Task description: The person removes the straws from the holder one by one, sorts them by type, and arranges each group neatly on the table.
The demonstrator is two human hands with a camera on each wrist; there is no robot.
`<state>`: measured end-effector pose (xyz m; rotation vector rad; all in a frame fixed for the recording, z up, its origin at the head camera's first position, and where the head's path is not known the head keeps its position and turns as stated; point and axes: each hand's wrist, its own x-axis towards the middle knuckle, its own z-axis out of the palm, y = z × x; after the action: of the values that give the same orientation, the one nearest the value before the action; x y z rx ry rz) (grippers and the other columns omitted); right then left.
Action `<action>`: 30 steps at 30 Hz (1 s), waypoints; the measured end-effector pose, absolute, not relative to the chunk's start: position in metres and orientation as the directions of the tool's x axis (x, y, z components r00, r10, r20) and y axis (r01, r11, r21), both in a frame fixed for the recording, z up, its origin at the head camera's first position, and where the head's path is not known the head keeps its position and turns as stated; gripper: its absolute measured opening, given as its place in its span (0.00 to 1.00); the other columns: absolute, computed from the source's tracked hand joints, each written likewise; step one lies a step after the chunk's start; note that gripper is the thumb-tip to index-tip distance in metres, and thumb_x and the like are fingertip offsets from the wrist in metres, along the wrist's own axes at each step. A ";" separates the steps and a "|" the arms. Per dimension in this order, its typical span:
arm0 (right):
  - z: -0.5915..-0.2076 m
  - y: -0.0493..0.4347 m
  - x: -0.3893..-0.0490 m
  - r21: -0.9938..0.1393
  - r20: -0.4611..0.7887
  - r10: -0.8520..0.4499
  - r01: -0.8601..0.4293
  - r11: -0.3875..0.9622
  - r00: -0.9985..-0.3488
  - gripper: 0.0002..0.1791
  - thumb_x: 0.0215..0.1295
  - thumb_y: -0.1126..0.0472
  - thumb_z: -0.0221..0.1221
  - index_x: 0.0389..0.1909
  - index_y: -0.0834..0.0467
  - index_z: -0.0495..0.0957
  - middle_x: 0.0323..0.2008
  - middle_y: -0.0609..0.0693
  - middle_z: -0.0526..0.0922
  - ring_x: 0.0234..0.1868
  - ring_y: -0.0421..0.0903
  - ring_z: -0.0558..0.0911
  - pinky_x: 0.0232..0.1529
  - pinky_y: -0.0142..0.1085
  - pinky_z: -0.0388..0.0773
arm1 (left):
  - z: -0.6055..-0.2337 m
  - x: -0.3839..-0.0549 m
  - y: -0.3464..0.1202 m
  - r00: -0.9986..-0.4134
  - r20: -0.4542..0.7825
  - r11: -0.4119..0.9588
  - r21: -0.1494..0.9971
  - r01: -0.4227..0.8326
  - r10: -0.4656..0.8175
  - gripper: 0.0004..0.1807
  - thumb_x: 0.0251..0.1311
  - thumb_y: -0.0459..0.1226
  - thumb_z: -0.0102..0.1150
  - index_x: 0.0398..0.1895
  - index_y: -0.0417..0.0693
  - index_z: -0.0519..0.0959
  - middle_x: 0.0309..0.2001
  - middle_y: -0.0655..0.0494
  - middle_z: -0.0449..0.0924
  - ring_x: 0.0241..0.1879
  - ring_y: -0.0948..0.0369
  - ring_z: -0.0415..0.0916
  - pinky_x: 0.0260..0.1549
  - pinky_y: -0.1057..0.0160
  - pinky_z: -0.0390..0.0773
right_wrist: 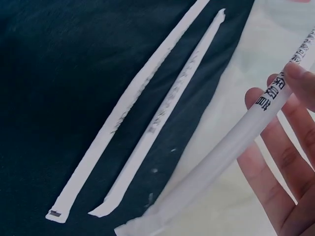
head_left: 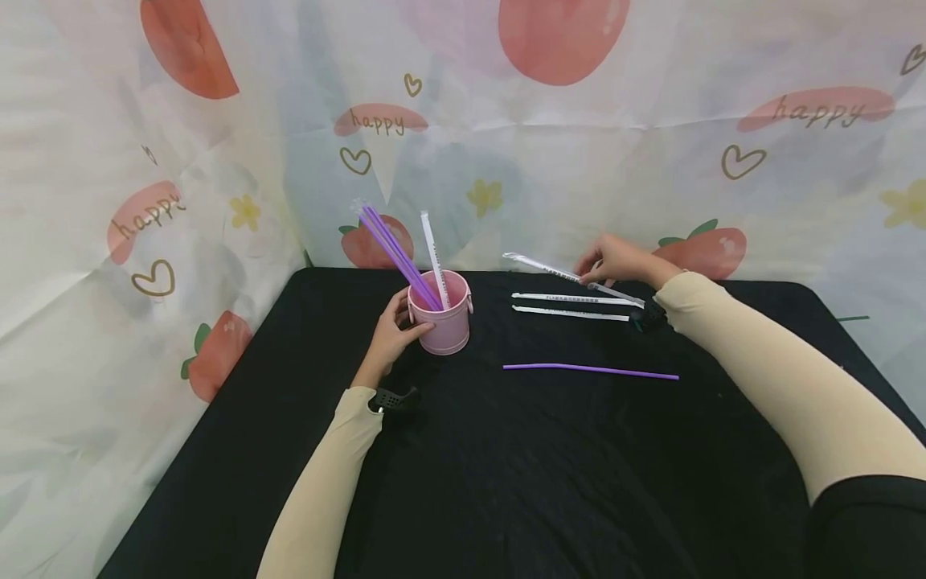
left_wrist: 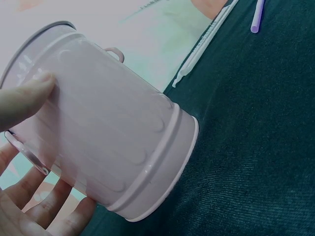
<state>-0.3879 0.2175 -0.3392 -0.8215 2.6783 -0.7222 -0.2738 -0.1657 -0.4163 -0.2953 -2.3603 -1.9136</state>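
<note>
My left hand (head_left: 387,339) holds a small pink bucket (head_left: 445,331) by its side, with the thumb on the near wall and the fingers round the far side. Several purple straws (head_left: 394,249) and one white wrapped straw (head_left: 432,248) stand tilted in the bucket. To the right, my right hand (head_left: 618,259) pinches a white wrapped straw (head_left: 538,264) between thumb and fingers, raised off the table; dark printed characters show on its wrapper (right_wrist: 216,160). Just below it, two more wrapped straws (head_left: 571,299) lie side by side on the cloth.
A bare purple straw (head_left: 586,369) lies crosswise on the black-covered table (head_left: 550,482), nearer than the wrapped ones. Behind the table and along the left hangs a printed curtain (head_left: 463,145) with fruit and hearts. Each wrist carries a dark strap (head_left: 394,399).
</note>
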 end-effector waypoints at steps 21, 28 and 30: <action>-0.388 0.217 -0.396 -0.422 -0.106 -0.575 -0.487 0.765 -0.811 0.06 0.56 0.70 0.62 0.34 0.67 0.83 0.31 0.60 0.86 0.31 0.50 0.82 0.30 0.40 0.79 | -0.414 -0.273 -0.165 -0.981 0.167 0.185 0.965 0.184 0.102 0.40 0.55 0.29 0.62 0.70 0.39 0.54 0.66 0.36 0.60 0.66 0.42 0.60 0.65 0.45 0.61; -0.398 0.214 -0.397 -0.371 -0.105 -0.549 -0.479 0.795 -0.829 0.07 0.55 0.69 0.63 0.35 0.66 0.83 0.33 0.61 0.86 0.35 0.53 0.83 0.39 0.47 0.80 | -0.416 -0.274 -0.166 -0.977 0.185 0.183 0.962 0.202 0.102 0.41 0.54 0.27 0.62 0.70 0.38 0.54 0.65 0.36 0.62 0.65 0.42 0.61 0.65 0.45 0.62; -0.399 0.213 -0.397 -0.366 -0.108 -0.539 -0.470 0.803 -0.836 0.07 0.55 0.69 0.63 0.35 0.66 0.84 0.34 0.61 0.86 0.35 0.54 0.83 0.40 0.48 0.80 | -0.417 -0.274 -0.166 -0.978 0.183 0.183 0.963 0.199 0.102 0.41 0.54 0.28 0.62 0.70 0.39 0.54 0.65 0.36 0.61 0.65 0.42 0.61 0.65 0.45 0.62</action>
<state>-0.3965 0.2131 -0.3993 -0.7885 2.7836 -0.4858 -0.2739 -0.1661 -0.4168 -0.3007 -2.3554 -1.9375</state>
